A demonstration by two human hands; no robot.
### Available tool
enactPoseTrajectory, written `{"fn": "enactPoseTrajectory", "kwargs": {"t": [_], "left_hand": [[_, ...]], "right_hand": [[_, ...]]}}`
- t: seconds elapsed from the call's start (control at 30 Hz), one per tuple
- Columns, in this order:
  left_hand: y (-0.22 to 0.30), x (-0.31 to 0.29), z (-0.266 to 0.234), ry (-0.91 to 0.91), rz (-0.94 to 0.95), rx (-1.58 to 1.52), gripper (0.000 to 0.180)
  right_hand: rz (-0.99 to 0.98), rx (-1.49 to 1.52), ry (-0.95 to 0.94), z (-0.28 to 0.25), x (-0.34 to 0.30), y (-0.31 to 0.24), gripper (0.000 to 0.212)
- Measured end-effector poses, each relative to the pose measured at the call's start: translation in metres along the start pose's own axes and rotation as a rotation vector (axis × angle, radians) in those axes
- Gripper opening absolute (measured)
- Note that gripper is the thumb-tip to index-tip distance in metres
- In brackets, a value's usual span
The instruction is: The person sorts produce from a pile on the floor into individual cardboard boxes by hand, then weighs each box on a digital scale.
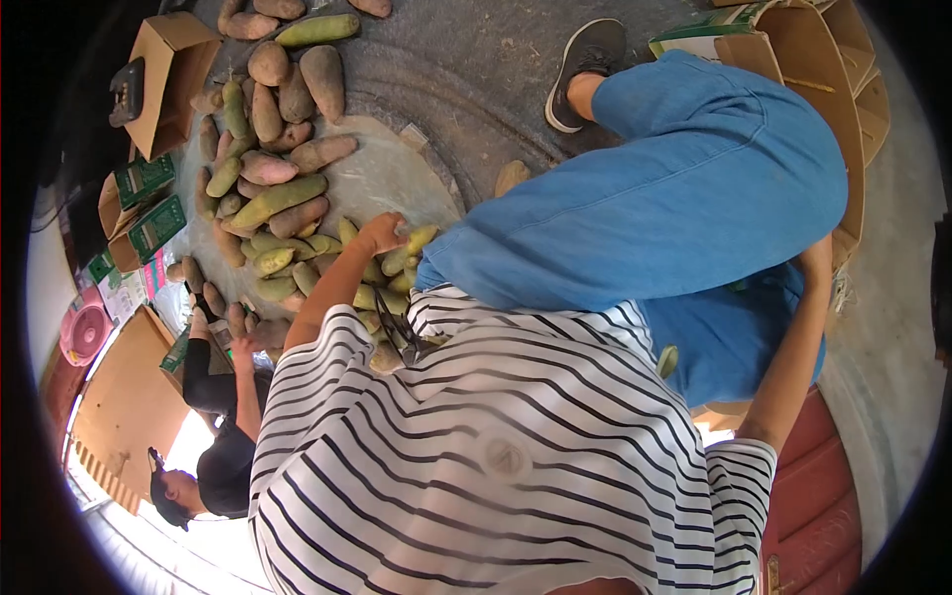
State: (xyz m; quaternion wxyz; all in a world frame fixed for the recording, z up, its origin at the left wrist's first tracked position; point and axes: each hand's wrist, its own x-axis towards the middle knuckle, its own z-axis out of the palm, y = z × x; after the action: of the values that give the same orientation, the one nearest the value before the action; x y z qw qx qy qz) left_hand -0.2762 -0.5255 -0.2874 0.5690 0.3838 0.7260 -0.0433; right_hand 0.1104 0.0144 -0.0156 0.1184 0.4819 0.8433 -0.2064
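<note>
My left hand [383,234] is over the near edge of a vegetable pile, fingers slightly bent and apart, with nothing visible in them. Just beyond its fingertips lies a yellow-green long vegetable [421,238]. The pile mixes long green vegetables [283,201] with brown-pink tubers [320,83] on the floor. A dark two-pronged object [397,325] lies against the pile beside my striped shirt. On the other side, my right hand [817,260] hangs down beside my blue-trousered leg, next to a cardboard box [813,50]. Its fingers are mostly hidden there.
An open cardboard box [169,79] and green printed cartons [157,223] stand at the left. A pink round stool or basin [86,332] is farther left. Another person [223,461] in dark clothes sits at lower left, hands near more tubers. One tuber [512,178] lies near my shoe.
</note>
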Motion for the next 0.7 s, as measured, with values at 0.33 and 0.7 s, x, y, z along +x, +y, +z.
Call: {"fn": "enactPoseTrajectory", "kwargs": {"t": [0.33,0.7], "left_hand": [[0.032,0.016,0.044,-0.095,-0.053,0.288,0.058],[0.007,0.012,-0.008,0.434,-0.155,-0.389,0.048]], "right_hand": [[0.119,-0.104,-0.049,0.0,-0.001,0.001,0.059],[0.071,0.135,-0.042,-0.001,0.003,-0.006,0.036]]}}
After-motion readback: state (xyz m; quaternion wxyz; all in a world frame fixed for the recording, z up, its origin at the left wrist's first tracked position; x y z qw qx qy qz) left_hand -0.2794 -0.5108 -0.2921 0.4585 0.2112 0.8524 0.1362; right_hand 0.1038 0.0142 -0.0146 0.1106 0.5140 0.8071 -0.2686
